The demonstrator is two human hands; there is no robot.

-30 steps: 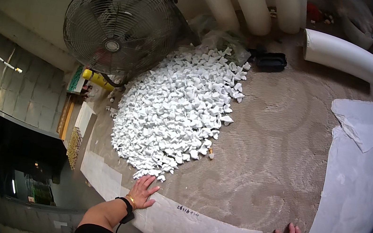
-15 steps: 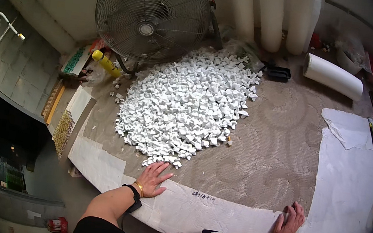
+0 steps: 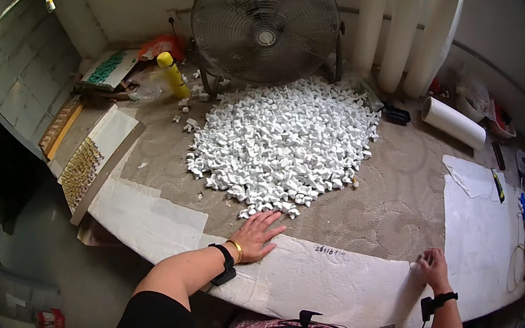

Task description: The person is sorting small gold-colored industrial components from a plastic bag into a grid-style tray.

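A broad heap of small white angular pieces (image 3: 282, 146) lies on the patterned beige cloth of the table. My left hand (image 3: 257, 237) rests palm down at the heap's near edge, open with its fingers spread. Its fingertips reach the nearest white pieces, and nothing is held in it. Further right, my right hand (image 3: 434, 267) is at the border between the cloth and the white paper edging (image 3: 319, 283). Its fingers are curled in toward the thumb; whatever they hold, if anything, is hidden.
Behind the heap stands a large black fan (image 3: 264, 30). Left of it are a yellow bottle (image 3: 174, 76) and a board with rows of yellowish pieces (image 3: 82, 169). To the right lie a black tray (image 3: 397, 114), a white roll (image 3: 454, 123) and a yellow-black cutter (image 3: 498, 186).
My view has swung, so the table and heap appear further right and higher. My right hand's fingers have curled in more. The left hand stays spread by the heap.
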